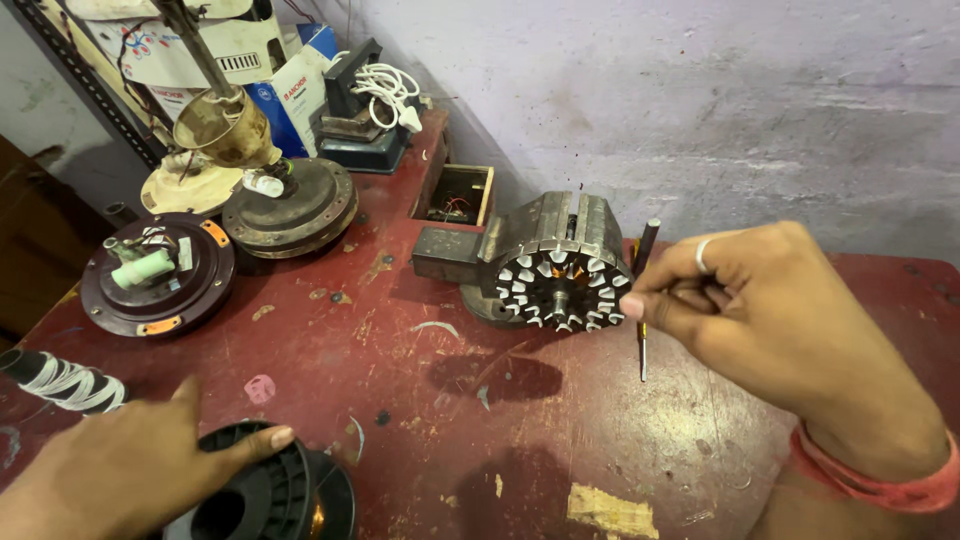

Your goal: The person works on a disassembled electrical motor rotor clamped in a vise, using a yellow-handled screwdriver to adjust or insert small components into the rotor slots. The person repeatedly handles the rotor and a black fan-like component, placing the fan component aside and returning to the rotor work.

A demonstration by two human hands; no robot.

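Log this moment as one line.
left hand: on black wire spool | right hand: holds thin tool beside stator | stator: clamped in vise | surface: red bench

Worn red bench (pixel 600 440) with chipped paint, grey plastered wall (pixel 700 90) from 12 to 3 o'clock, dark metal rack upright (pixel 90 85) at 10 o'clock, cardboard boxes (pixel 290 85) at 11 o'clock, light even.

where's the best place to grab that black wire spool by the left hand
Probably by the rim of the black spool, from above: it lies flat, round flange up, with the left hand already resting on its near-left edge and the thumb across the top.
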